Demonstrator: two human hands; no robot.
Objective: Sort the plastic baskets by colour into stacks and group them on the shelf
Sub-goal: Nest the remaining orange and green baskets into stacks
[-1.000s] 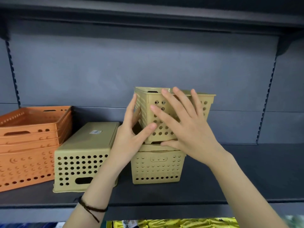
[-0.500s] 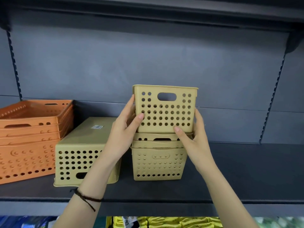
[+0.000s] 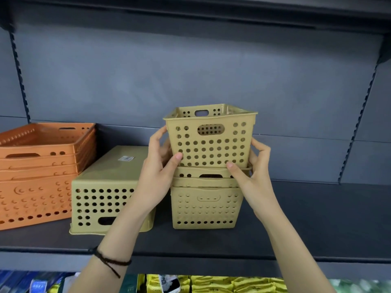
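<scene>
Tan plastic, perforated with round holes, makes up the small basket (image 3: 209, 138) that both hands hold upright, open side up, directly above a short stack of matching tan baskets (image 3: 206, 199) on the dark shelf (image 3: 306, 218). The left hand (image 3: 157, 166) clasps its lower left corner, thumb across the front face and fingers curled round the side wall; the right hand (image 3: 251, 172) mirrors this at the lower right corner, thumb on the front and fingers wrapped behind. Gripping low and at opposite corners keeps the basket level and square to the one beneath, which looks intended to let its tapered base drop into the open mouth below; its bottom edge sits right at the stack's top rim, though whether it has begun to nest I cannot tell. Just left of the stack a longer tan basket (image 3: 105, 193) lies upside down, base up with a label on it, apparently not yet nested with its like. Further left stands a stack of orange baskets (image 3: 42, 172), wider and already nested, so the colours are kept in separate groups side by side along the shelf.
</scene>
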